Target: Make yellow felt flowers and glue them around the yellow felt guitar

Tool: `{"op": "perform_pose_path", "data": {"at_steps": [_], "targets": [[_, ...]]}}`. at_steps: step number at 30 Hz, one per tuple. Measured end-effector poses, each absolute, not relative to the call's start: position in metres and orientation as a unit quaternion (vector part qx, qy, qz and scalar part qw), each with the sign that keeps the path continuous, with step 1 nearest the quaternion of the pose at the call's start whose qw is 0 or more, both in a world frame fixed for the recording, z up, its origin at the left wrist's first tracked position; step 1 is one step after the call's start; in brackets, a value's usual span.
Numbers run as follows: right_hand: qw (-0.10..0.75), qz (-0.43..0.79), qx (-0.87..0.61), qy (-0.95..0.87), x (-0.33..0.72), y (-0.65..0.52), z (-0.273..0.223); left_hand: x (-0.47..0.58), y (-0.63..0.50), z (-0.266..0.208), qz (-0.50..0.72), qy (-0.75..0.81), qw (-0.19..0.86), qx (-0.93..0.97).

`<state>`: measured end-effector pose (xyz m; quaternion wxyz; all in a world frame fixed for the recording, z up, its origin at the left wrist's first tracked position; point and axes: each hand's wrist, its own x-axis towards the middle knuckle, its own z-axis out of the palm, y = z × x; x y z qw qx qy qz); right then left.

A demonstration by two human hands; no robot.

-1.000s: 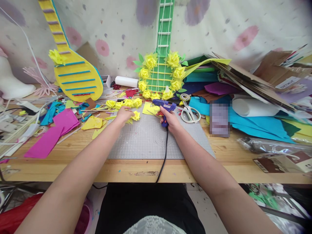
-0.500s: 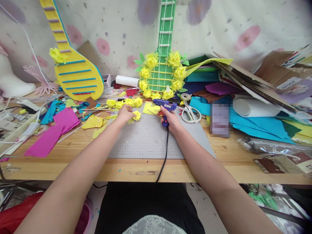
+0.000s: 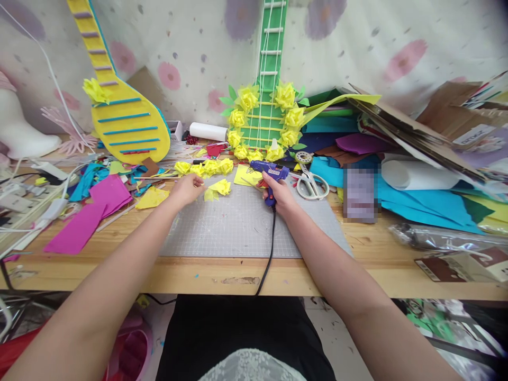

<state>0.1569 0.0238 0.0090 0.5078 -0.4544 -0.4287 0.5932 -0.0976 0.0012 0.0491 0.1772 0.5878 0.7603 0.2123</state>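
Observation:
My right hand (image 3: 278,191) is wrapped round a blue hot glue gun (image 3: 271,179), its nozzle pointing left and its black cord running down over the table edge. A yellow paper flower (image 3: 219,188) lies on the grey cutting mat (image 3: 222,227). Just left of that flower is my left hand (image 3: 188,189), its fingers loosely bent and apart, with nothing visible in them. Behind it, several more yellow paper flowers (image 3: 208,168) lie in a row. A yellow sheet (image 3: 246,175) rests near the glue gun's nozzle.
Scissors (image 3: 313,186) lie right of the glue gun. A green paper guitar (image 3: 264,119) ringed with yellow flowers and a yellow paper instrument (image 3: 130,127) lean at the back. Pink paper (image 3: 89,217) and scraps spread leftward; blue sheets (image 3: 424,203) and cardboard pile up rightward.
My left hand has drawn back leftward from the yellow flower, which stays on the mat and shows more fully. The right hand still holds the glue gun in nearly the same place.

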Motion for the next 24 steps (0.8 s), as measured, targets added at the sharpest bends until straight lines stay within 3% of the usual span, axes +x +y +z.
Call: {"op": "perform_pose_path", "data": {"at_steps": [5, 9, 19, 24], "targets": [[0.514, 0.594, -0.446, -0.429, 0.157, 0.022, 0.01, -0.09, -0.008, 0.046, 0.093, 0.777, 0.15, 0.604], [0.512, 0.59, -0.45, -0.432, 0.158, 0.021, 0.011, -0.089, -0.007, 0.046, 0.09, 0.79, 0.187, 0.577], [0.51, 0.587, -0.462, -0.426, 0.156, 0.021, 0.012, -0.102, -0.012, 0.043, 0.202, 0.784, 0.164, 0.563], [0.507, 0.591, -0.454, -0.434, 0.157, 0.021, 0.012, -0.102, -0.009, 0.044, 0.371, 0.742, 0.208, 0.518]]}}
